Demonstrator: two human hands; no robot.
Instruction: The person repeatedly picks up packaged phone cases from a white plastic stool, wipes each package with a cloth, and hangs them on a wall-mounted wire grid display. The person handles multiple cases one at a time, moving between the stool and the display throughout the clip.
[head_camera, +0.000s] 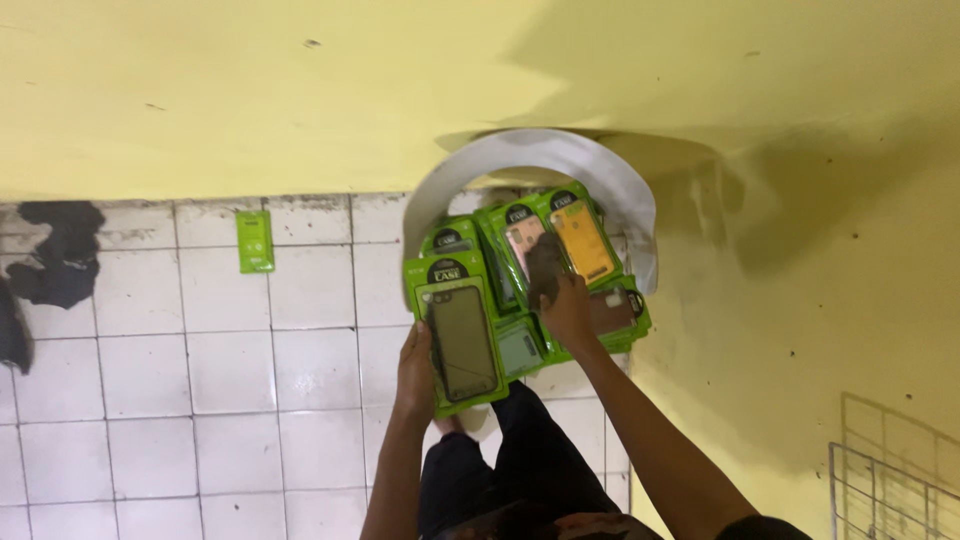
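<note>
The person looks down at a white plastic tub (590, 165) that sits on the tiled floor (230, 380) against a yellow wall (300, 90). The tub is the landmark here: it is packed with green phone-case packs standing on edge, fanned out so their fronts can be read from above.

The left hand (416, 372) holds the nearest pack, a dark case pack (458, 335), at the near-left edge of the tub. Its grip is closed on the pack's lower left side, thumb on the front and fingers behind, which keeps the pack tilted face-up toward the camera, apart from the row.

The right hand (560, 295) reaches into the middle of the tub. Its fingers lie flat on the fronts of the packs there, just beside a pink case pack (520, 238) and an orange case pack (583, 240) at the tub's far side; whether they pinch a pack or only press on them, I cannot tell.

One more loose green pack (255, 241) lies on the floor well left of the tub, at the foot of the wall. A dark cloth heap (60, 255) lies farther left still.
</note>
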